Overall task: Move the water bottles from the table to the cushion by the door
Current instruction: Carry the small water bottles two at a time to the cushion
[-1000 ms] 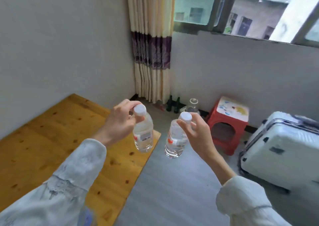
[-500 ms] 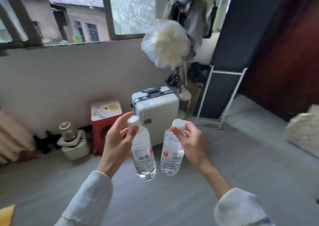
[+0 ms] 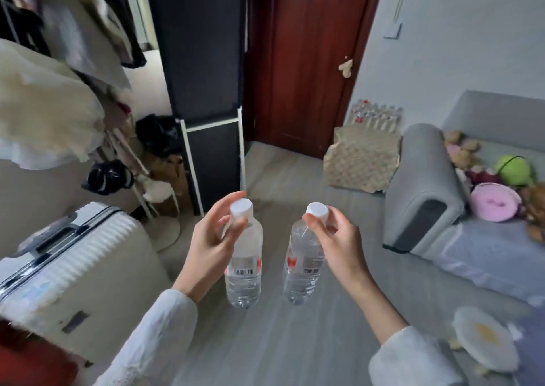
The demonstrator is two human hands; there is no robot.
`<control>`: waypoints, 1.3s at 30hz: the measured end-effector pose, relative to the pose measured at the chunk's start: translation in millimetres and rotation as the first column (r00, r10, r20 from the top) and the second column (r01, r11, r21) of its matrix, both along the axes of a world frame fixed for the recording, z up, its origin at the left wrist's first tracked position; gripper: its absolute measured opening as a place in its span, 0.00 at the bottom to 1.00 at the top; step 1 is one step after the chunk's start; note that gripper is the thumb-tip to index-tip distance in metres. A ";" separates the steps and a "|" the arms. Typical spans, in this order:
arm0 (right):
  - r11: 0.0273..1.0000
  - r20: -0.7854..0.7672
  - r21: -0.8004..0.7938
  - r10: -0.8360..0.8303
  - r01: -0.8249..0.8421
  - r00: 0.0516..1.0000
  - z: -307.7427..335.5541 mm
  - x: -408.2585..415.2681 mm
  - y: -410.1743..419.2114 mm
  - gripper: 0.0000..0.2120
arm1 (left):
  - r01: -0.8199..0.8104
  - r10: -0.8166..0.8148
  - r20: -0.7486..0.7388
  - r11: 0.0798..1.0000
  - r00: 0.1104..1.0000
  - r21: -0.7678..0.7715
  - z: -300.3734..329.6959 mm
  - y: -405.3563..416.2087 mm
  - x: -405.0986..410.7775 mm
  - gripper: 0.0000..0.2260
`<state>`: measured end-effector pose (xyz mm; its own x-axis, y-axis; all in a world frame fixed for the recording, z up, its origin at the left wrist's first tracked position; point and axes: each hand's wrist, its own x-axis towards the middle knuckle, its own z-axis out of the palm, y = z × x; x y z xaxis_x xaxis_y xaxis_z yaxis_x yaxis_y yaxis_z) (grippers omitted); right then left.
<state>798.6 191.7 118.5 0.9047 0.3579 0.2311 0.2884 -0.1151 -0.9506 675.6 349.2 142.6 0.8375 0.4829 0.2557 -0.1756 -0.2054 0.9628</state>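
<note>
Two hands (left hand (image 3: 210,242), right hand (image 3: 339,242)) each grip-pinch one of two bottles (image 3: 244,263) by its cap

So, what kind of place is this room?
Probably a lived-in bedroom or small flat: a grey sofa piled with plush toys, a white suitcase on the floor, and clothes hanging left of a dark red door.

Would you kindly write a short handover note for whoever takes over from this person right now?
Left hand: shut on the left clear plastic water bottle with a white cap, held near the neck.
Right hand: shut on the right clear plastic water bottle with a white cap, pinched at the cap.
Both bottles hang upright above the grey floor, apart from each other.
Done: both are off the table.
Left: carry them to the patterned beige cushion beside the dark red door and set them down.
</note>
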 end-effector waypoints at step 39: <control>0.956 -0.004 -0.117 -0.270 0.268 0.963 -17.9 807.0 -23.5 0.04 | 0.361 -0.361 -0.126 0.932 0.924 -0.026 -34.6 7.2 879.1 0.11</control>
<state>1605.6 168.2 100.6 0.9751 0.1240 0.1837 0.2130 -0.2944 -0.9317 1554.7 356.4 108.0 0.9805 0.1425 0.1351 -0.1137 -0.1489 0.9823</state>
